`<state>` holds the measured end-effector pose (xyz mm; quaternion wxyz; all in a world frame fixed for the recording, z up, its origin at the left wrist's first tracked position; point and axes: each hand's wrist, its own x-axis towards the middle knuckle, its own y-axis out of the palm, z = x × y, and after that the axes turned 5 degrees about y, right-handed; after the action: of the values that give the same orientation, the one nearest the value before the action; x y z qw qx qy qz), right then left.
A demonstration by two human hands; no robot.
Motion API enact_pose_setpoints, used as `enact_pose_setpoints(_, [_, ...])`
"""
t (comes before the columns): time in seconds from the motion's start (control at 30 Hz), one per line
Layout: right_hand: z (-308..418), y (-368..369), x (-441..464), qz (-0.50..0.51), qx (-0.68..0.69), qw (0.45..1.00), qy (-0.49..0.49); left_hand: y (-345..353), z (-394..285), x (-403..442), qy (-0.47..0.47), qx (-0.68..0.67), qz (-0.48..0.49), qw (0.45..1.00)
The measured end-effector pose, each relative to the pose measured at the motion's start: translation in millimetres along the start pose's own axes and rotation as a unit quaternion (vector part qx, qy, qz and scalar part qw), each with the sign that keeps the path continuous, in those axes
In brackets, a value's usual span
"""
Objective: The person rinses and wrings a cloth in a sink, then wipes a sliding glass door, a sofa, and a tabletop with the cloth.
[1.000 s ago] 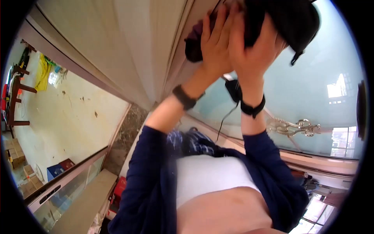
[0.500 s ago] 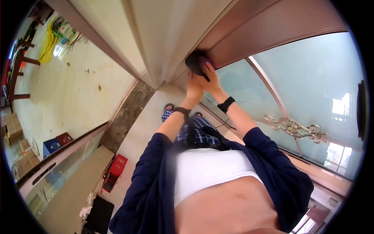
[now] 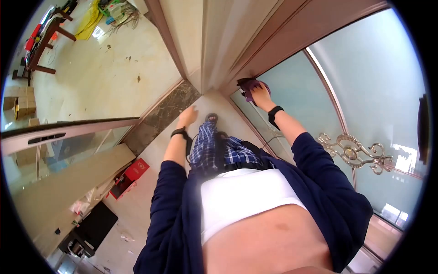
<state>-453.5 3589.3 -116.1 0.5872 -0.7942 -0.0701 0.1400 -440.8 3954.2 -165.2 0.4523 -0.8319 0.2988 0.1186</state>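
Observation:
On the right, my right hand (image 3: 261, 94) presses a dark purple cloth (image 3: 248, 86) to the lower corner of the glass door panel (image 3: 285, 77), beside its brown frame. The fingers lie over the cloth, and part of it bunches out past them. My left hand (image 3: 187, 117) hangs free over the floor, away from the door. Its fingers are loosely curled, slightly blurred, and I see nothing in them. Both wrists wear black bands.
An ornate metal fitting (image 3: 353, 153) stands out from the glass. On the left is a sliding door's edge (image 3: 68, 132) above a dark stone threshold (image 3: 159, 109). A red box (image 3: 137, 170) sits on the floor by a low ledge. A wooden bench (image 3: 43, 50) stands farther off.
My left hand has left the cloth and moved down and left. My right hand has carried the cloth from the brown frame down and right onto the glass. The view has shifted.

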Motion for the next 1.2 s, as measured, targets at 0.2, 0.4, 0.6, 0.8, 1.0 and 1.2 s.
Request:
enact_pose_setpoints(0.2, [7.4, 45.8, -106.5, 0.323, 0.231, 0.912, 0.104, 28.8, 120.4, -133.5, -0.123, -0.186, -0.256, 0.941])
enact_pose_setpoints(0.4, [71.8, 81.8, -215.6, 0.447, 0.250, 0.854, 0.096, 200.8, 208.2, -335.2, -0.305, -0.064, -0.039, 0.949])
enact_pose_setpoints(0.6, [138.7, 61.2, -203.3, 0.290, 0.320, 0.873, 0.227, 239.4, 168.8, -432.7, -0.519, -0.422, 0.003, 0.743])
enact_pose_setpoints(0.8, [208.7, -3.6, -138.9, 0.235, 0.354, 0.888, 0.177, 155.3, 206.3, -366.2, -0.278, -0.309, -0.128, 0.900])
enact_pose_setpoints(1.0, [302.7, -12.0, -83.6, 0.236, 0.403, 0.867, 0.175, 33.8, 221.6, -374.3, -0.145, -0.164, -0.265, 0.939])
enact_pose_setpoints(1.2, [421.0, -142.0, -14.6, 0.193, 0.467, 0.863, -0.010, 10.7, 272.9, -414.9, -0.130, -0.223, -0.253, 0.932])
